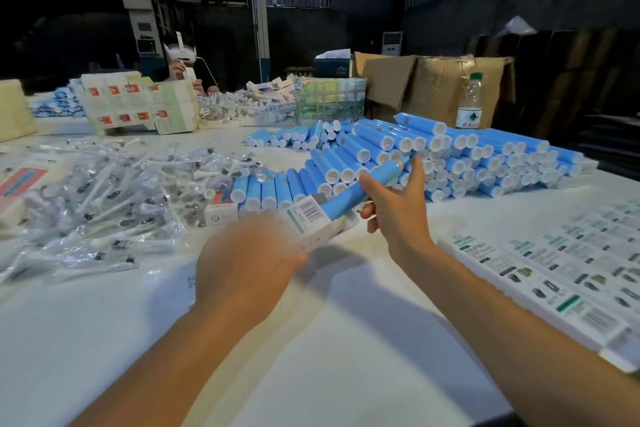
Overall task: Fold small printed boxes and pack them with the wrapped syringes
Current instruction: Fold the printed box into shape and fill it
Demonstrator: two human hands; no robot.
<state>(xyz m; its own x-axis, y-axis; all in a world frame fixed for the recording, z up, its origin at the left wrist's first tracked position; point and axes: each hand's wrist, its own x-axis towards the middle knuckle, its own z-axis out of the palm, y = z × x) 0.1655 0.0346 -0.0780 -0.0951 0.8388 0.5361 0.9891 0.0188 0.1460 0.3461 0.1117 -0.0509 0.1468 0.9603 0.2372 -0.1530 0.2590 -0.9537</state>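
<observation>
Printed box (320, 222): held above the white table (311, 340), just in front of the centre; open end turned up and to the right, barcode flap raised.
Box contents: the lower end of one blue tube (360, 189) sits in the open mouth; most of the tube sticks out, tilted up to the right, orange ring near its top.
Left hand (244, 262): back of the hand to the camera, fingers curled round the lower part of the box, gripping it from the left.
Right hand (398, 210): thumb on top of the tube, lower fingers curled beneath it near the box mouth, so the tube is pinched; index finger stretched out along the upper end.
Blue tube stock (450, 156): large stack lying on the table behind the hands, white caps facing the camera.
Wrapped pieces (104, 191): loose heap in clear plastic, left of the hands.
Flat box blanks (561, 274): printed sheets laid out along the right edge of the table.
Cardboard carton (433, 87): open, at the far right; contents cannot be told.
Water bottle (470, 102): upright, in front of the carton.
Second person (183, 68): seated at the far side, hands raised.
</observation>
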